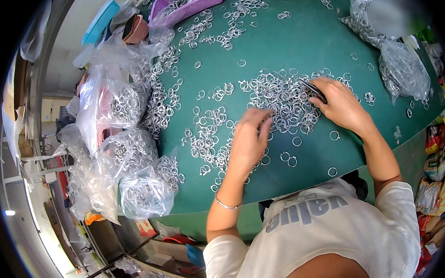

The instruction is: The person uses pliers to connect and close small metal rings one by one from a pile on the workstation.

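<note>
A dense heap of small silver metal rings lies on the green tabletop in front of me. At the heap's right side, my right hand is closed around a slim, dark-handled tool. The tool's tip points into the rings, and its exact kind does not show. My left hand is over the heap's left edge, thumb and fingers toward the rings. Motion smears its fingertips, so I cannot tell whether they pinch a ring. A looser spread of rings lies left of that hand.
Clear plastic bags of rings line the table's left side. More bags stand at the far right. A purple tray and scattered rings are at the far side. Below the near edge is a shelf.
</note>
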A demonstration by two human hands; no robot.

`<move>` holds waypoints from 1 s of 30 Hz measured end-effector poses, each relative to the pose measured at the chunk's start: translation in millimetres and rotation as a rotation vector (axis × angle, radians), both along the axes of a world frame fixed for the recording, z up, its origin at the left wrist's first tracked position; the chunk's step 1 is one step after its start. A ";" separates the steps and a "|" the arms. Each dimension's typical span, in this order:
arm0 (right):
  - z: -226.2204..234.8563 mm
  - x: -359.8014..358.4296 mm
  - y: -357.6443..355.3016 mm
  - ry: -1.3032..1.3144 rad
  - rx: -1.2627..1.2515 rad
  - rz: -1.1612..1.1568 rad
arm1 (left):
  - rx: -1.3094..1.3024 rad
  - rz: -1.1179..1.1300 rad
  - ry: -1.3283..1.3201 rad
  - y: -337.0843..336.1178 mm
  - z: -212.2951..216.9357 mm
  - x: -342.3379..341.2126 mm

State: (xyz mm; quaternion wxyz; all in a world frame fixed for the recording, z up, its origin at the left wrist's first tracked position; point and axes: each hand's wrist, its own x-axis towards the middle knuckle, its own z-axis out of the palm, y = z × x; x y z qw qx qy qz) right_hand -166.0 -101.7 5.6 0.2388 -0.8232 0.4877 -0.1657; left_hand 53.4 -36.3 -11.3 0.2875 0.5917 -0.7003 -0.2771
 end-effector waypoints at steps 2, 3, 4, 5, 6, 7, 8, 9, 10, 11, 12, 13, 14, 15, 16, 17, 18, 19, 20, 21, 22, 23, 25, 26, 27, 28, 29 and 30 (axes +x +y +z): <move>4.7 1.9 -1.5 -0.102 -0.004 -0.034 | -0.175 0.047 -0.214 8.1 5.7 10.3; 6.9 3.9 0.2 -0.150 0.007 -0.045 | -0.058 0.091 -0.223 16.9 8.1 14.1; 6.2 2.3 -2.4 -0.332 0.087 -0.126 | -0.061 0.094 -0.277 25.7 8.1 20.0; 0.0 -4.8 -4.6 -0.403 0.071 -0.157 | -0.064 0.097 -0.332 37.1 7.7 24.6; -5.1 -11.2 -4.0 -0.451 0.047 -0.201 | -0.028 0.127 -0.335 50.1 7.0 28.6; -10.6 -14.4 -3.0 -0.503 0.025 -0.245 | 0.007 0.156 -0.341 64.2 3.5 33.7; -13.8 -15.3 0.6 -0.571 0.020 -0.272 | 0.042 0.182 -0.346 74.4 -0.5 37.0; -15.4 -11.7 5.1 -0.645 0.007 -0.277 | 0.031 0.203 -0.343 82.7 -3.8 39.2; -16.9 -8.5 9.3 -0.719 -0.006 -0.286 | 0.018 0.221 -0.339 89.5 -7.3 40.1; -18.2 -6.0 13.4 -0.792 -0.020 -0.297 | 0.005 0.237 -0.336 95.0 -12.0 40.8; -18.4 -4.4 16.5 -0.782 -0.013 -0.357 | -0.070 0.290 -0.326 96.2 -20.3 41.9; -22.0 -7.1 19.7 -0.684 0.001 -0.336 | -0.071 0.319 -0.284 97.9 -24.5 45.1; -29.2 -13.2 22.8 -0.586 0.014 -0.315 | -0.074 0.348 -0.242 99.3 -27.5 48.0; -35.0 -17.6 24.3 -0.489 0.025 -0.290 | -0.078 0.379 -0.202 99.4 -29.7 50.2; -39.2 -19.4 25.0 -0.360 -0.044 -0.293 | -0.169 0.400 -0.152 96.9 -32.0 51.7; -41.5 -22.3 22.1 -0.402 -0.031 -0.325 | -0.167 0.422 -0.075 94.8 -33.0 54.2; -43.2 -23.8 18.9 -0.447 -0.015 -0.357 | -0.165 0.443 -0.002 93.7 -32.5 58.2; -43.9 -23.7 17.0 -0.492 0.000 -0.390 | -0.163 0.464 0.072 92.4 -32.4 62.9; -39.7 -26.3 15.1 -0.480 0.010 -0.397 | -0.198 0.486 0.109 91.7 -36.8 71.0; -39.2 -28.0 10.1 -0.462 -0.059 -0.376 | -0.140 0.571 0.247 90.8 -30.6 71.7; -36.7 -28.9 7.8 -0.439 -0.035 -0.380 | -0.100 0.577 0.463 88.9 -33.1 78.4; -32.6 -28.3 6.0 -0.416 -0.011 -0.383 | -0.061 0.577 0.680 87.2 -35.1 86.6; -25.5 -23.5 7.8 -0.316 0.035 -0.340 | 0.025 0.617 0.974 82.2 -24.8 92.9; -22.0 -20.6 9.6 -0.266 0.057 -0.318 | 0.034 0.609 1.072 81.1 -21.6 97.1; -19.2 -17.7 10.9 -0.222 0.079 -0.277 | 0.045 0.596 1.170 80.2 -18.9 100.9; -16.6 -14.8 12.2 -0.178 0.101 -0.236 | 0.072 0.584 1.250 79.3 -18.3 103.3; -12.9 -11.2 13.6 -0.133 0.123 -0.196 | 0.100 0.571 1.331 78.7 -17.8 105.5; -4.6 -6.7 15.1 -0.054 0.157 -0.167 | 0.129 0.553 1.412 78.2 -17.7 106.4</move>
